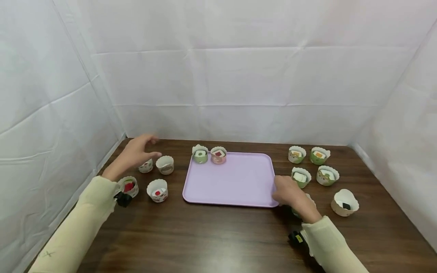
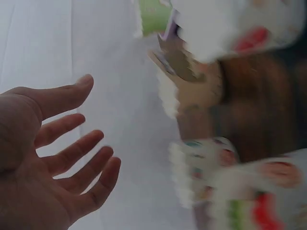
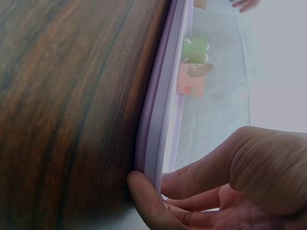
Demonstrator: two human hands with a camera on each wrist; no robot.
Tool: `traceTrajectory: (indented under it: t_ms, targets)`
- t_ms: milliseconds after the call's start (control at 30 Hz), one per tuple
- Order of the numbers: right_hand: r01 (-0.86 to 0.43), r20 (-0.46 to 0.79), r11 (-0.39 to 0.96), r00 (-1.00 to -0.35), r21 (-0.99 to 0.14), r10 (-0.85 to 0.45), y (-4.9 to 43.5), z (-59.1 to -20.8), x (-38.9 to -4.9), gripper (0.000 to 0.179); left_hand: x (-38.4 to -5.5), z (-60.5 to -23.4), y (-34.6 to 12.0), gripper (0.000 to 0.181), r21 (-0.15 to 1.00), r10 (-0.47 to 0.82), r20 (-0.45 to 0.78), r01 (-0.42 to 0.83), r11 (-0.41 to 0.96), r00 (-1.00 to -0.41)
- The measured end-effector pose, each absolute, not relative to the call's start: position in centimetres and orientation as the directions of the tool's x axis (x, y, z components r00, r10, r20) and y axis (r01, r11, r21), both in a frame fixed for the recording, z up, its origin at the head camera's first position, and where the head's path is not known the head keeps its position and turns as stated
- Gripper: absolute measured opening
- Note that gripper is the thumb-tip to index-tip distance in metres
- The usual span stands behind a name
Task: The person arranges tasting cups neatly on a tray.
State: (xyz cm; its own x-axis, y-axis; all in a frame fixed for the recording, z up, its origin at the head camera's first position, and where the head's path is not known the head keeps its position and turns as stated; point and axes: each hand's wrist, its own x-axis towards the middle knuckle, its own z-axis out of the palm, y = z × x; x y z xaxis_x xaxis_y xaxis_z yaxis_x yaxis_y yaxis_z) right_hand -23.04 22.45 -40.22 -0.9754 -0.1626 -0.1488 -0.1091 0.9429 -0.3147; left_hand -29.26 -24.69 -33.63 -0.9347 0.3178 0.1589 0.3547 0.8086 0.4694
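Observation:
At the front right corner of the lilac tray [image 1: 232,185], my right hand [image 1: 288,192] pinches the rim. The right wrist view shows the thumb [image 3: 192,179] over the tray's edge and a finger curled under it. My left hand [image 1: 134,153] is raised at the back left, fingers spread and holding nothing. Below and beside it stand a white patterned paper cup [image 1: 146,167], partly hidden by the hand, and a beige-white one [image 1: 165,165]. A green paper cup [image 1: 200,155] and a pink paper cup [image 1: 218,156] stand at the tray's back left, each with a white block inside.
Two more cups, one with red contents [image 1: 129,186] and another [image 1: 157,190], stand near the left forearm. Right of the tray are several green cups [image 1: 296,155] and a pale cup [image 1: 345,203] holding a black piece. White cloth walls [image 1: 239,76] border the wooden table.

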Motion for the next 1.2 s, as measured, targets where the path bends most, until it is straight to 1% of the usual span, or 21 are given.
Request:
traceTrajectory:
  t_ms: [133, 267, 433, 533, 700, 867, 1000, 1200]
  targets:
    - [-0.105, -0.143, 0.941, -0.977, -0.322, -0.158, 22.4, -40.4, -23.0, 0.007, -28.7, -35.2, -26.7, 0.063, 0.498, 0.229, 0.137, 0.267, 0.825, -0.964]
    - [-0.106, -0.14, 0.943, -0.978, -0.316, -0.156, 22.5, -40.3, -23.1, 0.007, -28.8, -36.4, -28.3, 0.072, 0.52, 0.172, 0.107, 0.203, 0.83, -0.979]
    - [-0.098, -0.135, 0.945, -0.98, -0.311, -0.146, 22.5, -40.3, -23.1, 0.007, -28.8, -37.2, -29.0, 0.086, 0.54, 0.126, 0.041, 0.128, 0.832, -0.991]
    - [-0.093, -0.139, 0.943, -0.98, -0.321, -0.144, 22.5, -40.3, -23.1, 0.008, -28.8, -37.6, -29.0, 0.091, 0.541, 0.114, 0.007, 0.1, 0.835, -0.993]
    - [-0.081, -0.154, 0.943, -0.979, -0.323, -0.136, 22.6, -40.3, -23.0, 0.008, -29.0, -38.3, -28.7, 0.092, 0.541, 0.124, -0.027, 0.09, 0.836, -0.992]
    - [-0.085, -0.144, 0.946, -0.98, -0.312, -0.136, 22.5, -40.4, -23.0, 0.007, -28.9, -38.5, -28.6, 0.092, 0.55, 0.119, -0.058, 0.068, 0.832, -0.991]
    - [-0.09, -0.142, 0.942, -0.98, -0.325, -0.143, 22.6, -40.5, -23.0, 0.007, -29.1, -38.5, -28.5, 0.093, 0.544, 0.123, -0.091, 0.054, 0.837, -0.988]
    - [-0.094, -0.134, 0.94, -0.98, -0.329, -0.144, 22.6, -40.7, -23.1, 0.008, -29.2, -38.9, -28.7, 0.086, 0.534, 0.122, -0.081, 0.06, 0.843, -0.989]
